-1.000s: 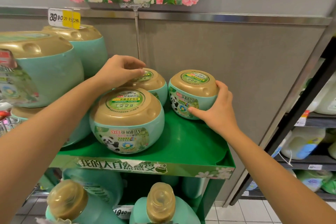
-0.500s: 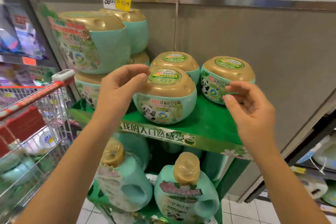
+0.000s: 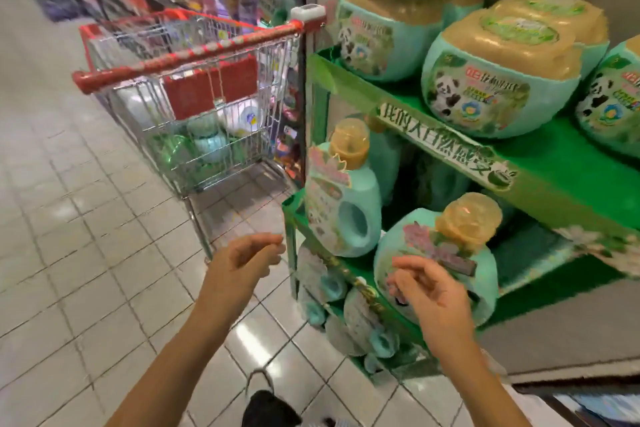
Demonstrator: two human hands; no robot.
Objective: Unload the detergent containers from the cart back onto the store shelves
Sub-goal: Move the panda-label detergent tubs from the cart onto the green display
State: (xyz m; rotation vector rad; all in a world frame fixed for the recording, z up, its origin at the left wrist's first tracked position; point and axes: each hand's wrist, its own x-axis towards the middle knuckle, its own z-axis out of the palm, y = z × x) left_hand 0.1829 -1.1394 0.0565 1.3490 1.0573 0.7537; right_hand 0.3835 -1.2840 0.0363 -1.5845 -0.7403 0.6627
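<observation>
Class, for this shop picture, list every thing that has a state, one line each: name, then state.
left hand: empty, fingers loosely curled.
right hand: empty, fingers loosely curled.
cart: standing, containers inside.
round tubs: lidded, upright on top shelf.
handled jugs: capped, upright on lower shelf.

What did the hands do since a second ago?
The left hand and right hand let go of the tubs and dropped low, empty. The view swung left toward the cart. The tubs stayed on the shelf.
</observation>
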